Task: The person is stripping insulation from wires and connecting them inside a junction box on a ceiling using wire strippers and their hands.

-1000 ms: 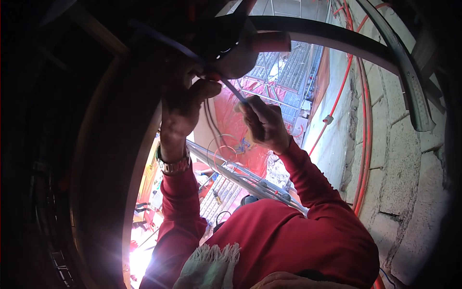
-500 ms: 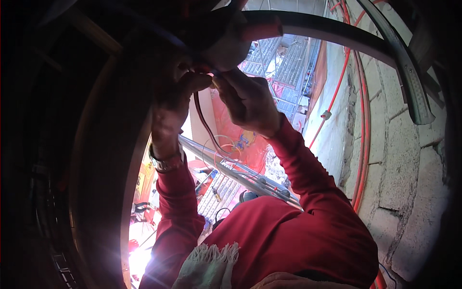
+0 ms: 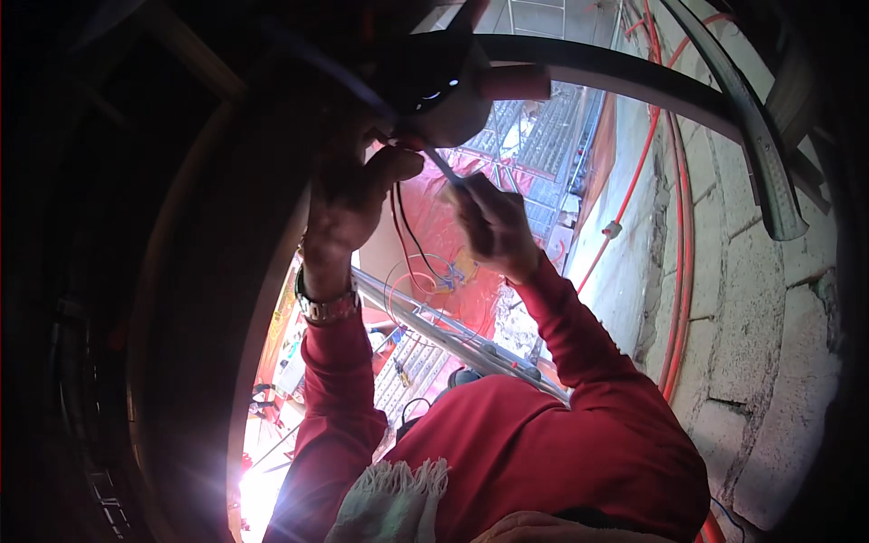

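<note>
Right hand: here it is, the right hand (image 3: 493, 226), fingers clenched on the lower end of a thin pale strip (image 3: 443, 166), likely for a firm pull along its length.
Pale strip: out of the dark upper left it slants, passing close by the rounded casing (image 3: 457, 122), straight down to those fingers; the straightness suggests tension.
Left hand: up in the shadow, the left hand (image 3: 348, 204) has its thumb bent just under the casing, perhaps to steady things there; what its other fingers grasp, I cannot tell.
Wires: a pair of thin wires (image 3: 410, 228) dangles below that thumb, upper ends hidden, lower ends hanging free of the right hand.
Tube stub: a reddish tube stub (image 3: 514, 83) juts out to the right beside the casing.
Wall side: red conduits (image 3: 683, 226) run along the pale block wall (image 3: 751, 335), seemingly tucked out of the arms' way.
</note>
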Motion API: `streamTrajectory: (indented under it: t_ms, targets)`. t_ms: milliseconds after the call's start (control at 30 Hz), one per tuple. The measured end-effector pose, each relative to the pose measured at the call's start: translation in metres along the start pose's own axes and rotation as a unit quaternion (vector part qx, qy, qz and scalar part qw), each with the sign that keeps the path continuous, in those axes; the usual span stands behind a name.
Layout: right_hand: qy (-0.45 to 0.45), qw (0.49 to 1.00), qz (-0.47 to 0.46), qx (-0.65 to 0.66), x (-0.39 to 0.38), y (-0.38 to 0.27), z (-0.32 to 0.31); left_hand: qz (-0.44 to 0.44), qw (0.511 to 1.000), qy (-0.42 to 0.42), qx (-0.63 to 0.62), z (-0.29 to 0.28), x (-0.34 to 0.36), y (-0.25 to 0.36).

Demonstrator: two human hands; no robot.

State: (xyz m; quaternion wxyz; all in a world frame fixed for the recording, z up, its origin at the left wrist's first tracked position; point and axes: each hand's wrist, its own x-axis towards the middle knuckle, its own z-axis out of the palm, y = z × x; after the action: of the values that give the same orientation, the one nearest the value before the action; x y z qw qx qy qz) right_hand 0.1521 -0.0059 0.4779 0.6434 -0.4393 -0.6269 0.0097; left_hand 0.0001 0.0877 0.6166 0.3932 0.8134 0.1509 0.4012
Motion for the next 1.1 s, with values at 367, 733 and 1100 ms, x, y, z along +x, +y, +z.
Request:
streamTrajectory:
  t_ms: [367,733,1100]
  targets:
    - [0.001,1.0,0.009,0.008,-0.007,0.003,0.0,-0.019,0.999,0.032,0.025,-0.001,-0.001,0.007]
    - [-0.002,1.0,0.003,0.008,-0.001,-0.001,-0.001,0.102,0.983,0.001,0.152,-0.007,0.0,-0.009]
    - [0.004,0.999,0.032,-0.01,-0.011,0.005,-0.001,0.161,0.973,0.003,0.164,-0.004,0.006,-0.025]
